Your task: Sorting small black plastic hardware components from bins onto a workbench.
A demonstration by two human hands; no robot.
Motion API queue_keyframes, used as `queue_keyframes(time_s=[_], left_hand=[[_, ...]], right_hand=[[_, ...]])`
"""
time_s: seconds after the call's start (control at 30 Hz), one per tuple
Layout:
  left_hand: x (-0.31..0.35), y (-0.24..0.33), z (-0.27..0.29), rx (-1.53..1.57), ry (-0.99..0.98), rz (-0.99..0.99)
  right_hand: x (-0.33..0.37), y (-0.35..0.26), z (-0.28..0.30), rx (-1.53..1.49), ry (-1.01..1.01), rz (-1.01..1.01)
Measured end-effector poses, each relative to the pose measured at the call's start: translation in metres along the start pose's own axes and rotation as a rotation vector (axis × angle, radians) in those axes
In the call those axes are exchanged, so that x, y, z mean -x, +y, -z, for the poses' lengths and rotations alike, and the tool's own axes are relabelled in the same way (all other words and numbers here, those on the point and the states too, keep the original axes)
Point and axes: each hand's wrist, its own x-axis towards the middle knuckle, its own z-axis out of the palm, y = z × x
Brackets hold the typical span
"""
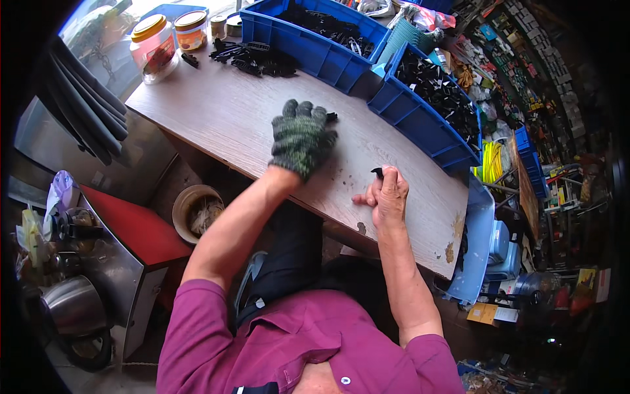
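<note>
My left hand, in a dark green knitted glove, is over the middle of the table with its fingers bent. The end of a black plastic part sticks out at the glove's right side; the rest of it is hidden by the hand. My bare right hand is closer to the table's right end. Its thumb and finger are closed on a small black piece, whose tip points left. A pile of black plastic parts lies at the table's far left.
Two blue crates of black parts line the table's far side. Lidded jars stand at the far left corner. Beside the near edge are a round bin and a red-topped cabinet; a blue tub stands right.
</note>
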Motion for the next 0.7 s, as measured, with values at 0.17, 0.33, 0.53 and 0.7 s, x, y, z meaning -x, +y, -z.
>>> queue_keyframes(time_s=[0.17, 0.33, 0.53, 0.7], left_hand=[[-0.004, 0.011, -0.005, 0.008, -0.103, -0.133], [0.031, 0.046, 0.004, 0.713, -0.12, -0.136], [0.041, 0.071, 0.0, 0.851, -0.208, -0.121], [0.037, 0.07, 0.002, 0.906, -0.391, 0.038]], right_hand=[[-0.007, 0.0, 0.005, -0.023, 0.056, -0.024], [-0.015, 0.001, 0.01, -0.029, 0.159, 0.116], [-0.015, 0.022, 0.019, -0.038, 0.361, 0.067], [-0.011, 0.023, 0.019, -0.027, 0.285, 0.106]])
